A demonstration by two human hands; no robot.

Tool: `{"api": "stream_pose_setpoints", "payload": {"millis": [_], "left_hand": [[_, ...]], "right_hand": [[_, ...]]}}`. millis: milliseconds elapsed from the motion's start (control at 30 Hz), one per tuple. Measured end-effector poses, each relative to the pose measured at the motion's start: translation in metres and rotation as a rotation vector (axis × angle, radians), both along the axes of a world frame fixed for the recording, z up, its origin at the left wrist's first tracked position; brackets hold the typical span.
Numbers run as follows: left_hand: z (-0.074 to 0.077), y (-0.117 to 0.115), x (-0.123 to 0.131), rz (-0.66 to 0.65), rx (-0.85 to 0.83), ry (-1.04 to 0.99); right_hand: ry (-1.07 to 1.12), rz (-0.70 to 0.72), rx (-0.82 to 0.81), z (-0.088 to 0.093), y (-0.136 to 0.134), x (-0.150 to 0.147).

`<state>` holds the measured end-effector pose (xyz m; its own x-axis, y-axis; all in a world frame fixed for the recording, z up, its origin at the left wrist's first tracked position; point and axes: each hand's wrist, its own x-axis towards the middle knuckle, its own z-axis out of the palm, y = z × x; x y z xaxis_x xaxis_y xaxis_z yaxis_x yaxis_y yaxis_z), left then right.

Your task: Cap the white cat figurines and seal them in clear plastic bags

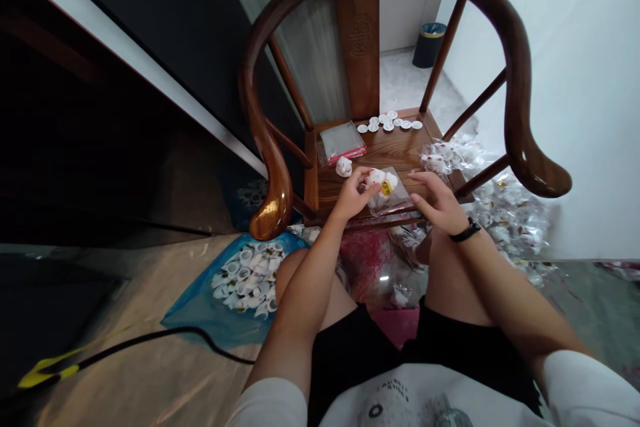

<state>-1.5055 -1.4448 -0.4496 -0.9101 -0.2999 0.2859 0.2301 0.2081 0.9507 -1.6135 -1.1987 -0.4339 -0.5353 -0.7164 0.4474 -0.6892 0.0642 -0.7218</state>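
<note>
My left hand (354, 192) pinches a small white cat figurine (381, 181) with red and yellow marks, which sits in the mouth of a clear plastic bag (395, 199) on the wooden chair seat (395, 147). My right hand (436, 199) rests on the bag's right edge, fingers curled and pressing it down. A black band is on my right wrist. A second white figurine (343, 166) stands on the seat just left of my left hand.
A stack of clear bags with a red edge (343, 141) and several white round discs (390, 123) lie at the seat's back. Packed figurines (505, 207) pile up at the right. A blue bag of white parts (247, 277) lies on the floor left. A dark bin (429, 44) stands far back.
</note>
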Motion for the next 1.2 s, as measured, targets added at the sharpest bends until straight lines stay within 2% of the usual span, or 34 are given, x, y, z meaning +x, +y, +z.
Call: {"api": "stream_pose_setpoints", "payload": {"millis": [67, 133, 233, 367, 467, 533, 600, 667, 767, 900, 1000, 1067, 1200], "left_hand": [[-0.002, 0.008, -0.002, -0.106, -0.011, 0.012], [-0.004, 0.016, -0.003, -0.176, -0.026, 0.018], [-0.006, 0.023, -0.004, -0.214, -0.007, 0.001], [-0.009, 0.025, -0.003, -0.264, 0.009, 0.027], [-0.017, 0.018, -0.006, -0.262, -0.036, 0.05], [-0.028, 0.009, -0.01, -0.172, -0.163, -0.003], [-0.042, -0.001, -0.014, -0.094, -0.399, -0.08], [-0.056, -0.01, -0.017, -0.121, -0.615, -0.133], [-0.069, -0.019, -0.019, -0.165, -0.744, -0.159], [-0.068, -0.018, -0.017, -0.126, -0.791, -0.159], [-0.062, -0.013, -0.016, -0.084, -0.79, -0.112], [-0.057, -0.01, -0.014, -0.061, -0.769, -0.069], [-0.05, -0.003, -0.014, -0.043, -0.708, -0.009]], "right_hand": [[-0.199, 0.024, -0.091, -0.002, -0.002, 0.012], [-0.289, 0.061, -0.086, -0.007, -0.006, 0.018], [-0.314, 0.066, -0.086, -0.011, -0.012, 0.015], [-0.454, 0.164, -0.091, -0.011, -0.013, 0.009], [-0.422, 0.089, -0.037, -0.012, -0.01, 0.006], [-0.329, -0.008, 0.051, -0.014, -0.007, 0.004], [-0.248, -0.037, 0.191, -0.015, -0.005, 0.002], [-0.209, 0.01, 0.336, -0.017, -0.003, 0.0], [-0.167, 0.119, 0.443, -0.019, 0.0, -0.001], [-0.103, 0.244, 0.441, -0.02, 0.004, 0.0], [-0.054, 0.269, 0.389, -0.015, 0.005, 0.0], [-0.02, 0.243, 0.343, -0.012, 0.004, 0.002], [0.07, 0.066, 0.294, -0.015, -0.004, 0.012]]}}
